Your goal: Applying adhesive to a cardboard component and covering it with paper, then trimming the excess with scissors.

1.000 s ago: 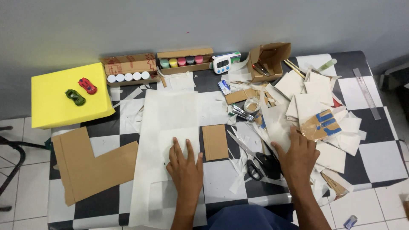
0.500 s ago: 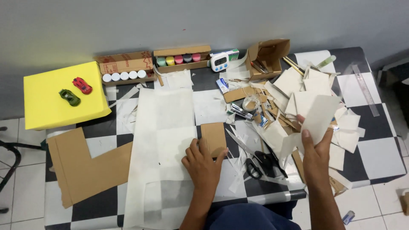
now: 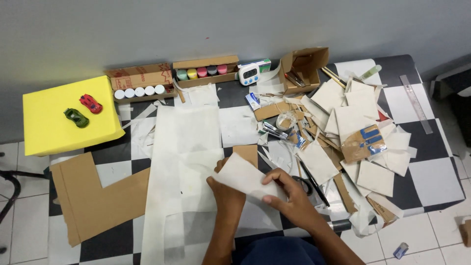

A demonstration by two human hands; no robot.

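Checkered table (image 3: 431,172): scissors (image 3: 310,185) beside held paper (image 3: 245,179).

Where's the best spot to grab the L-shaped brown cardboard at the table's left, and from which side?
Probably the lower left end of the L-shaped cardboard, coming from the table's left edge. It lies flat, so its top offers no grip, but that end seems to jut past the table edge, leaving room for fingers underneath. Its right tip lies against the white paper sheet.

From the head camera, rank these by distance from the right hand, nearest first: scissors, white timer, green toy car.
Measured from the right hand:
1. Scissors, just beside it on the right.
2. White timer, far edge, centre.
3. Green toy car, far left, on the yellow block.
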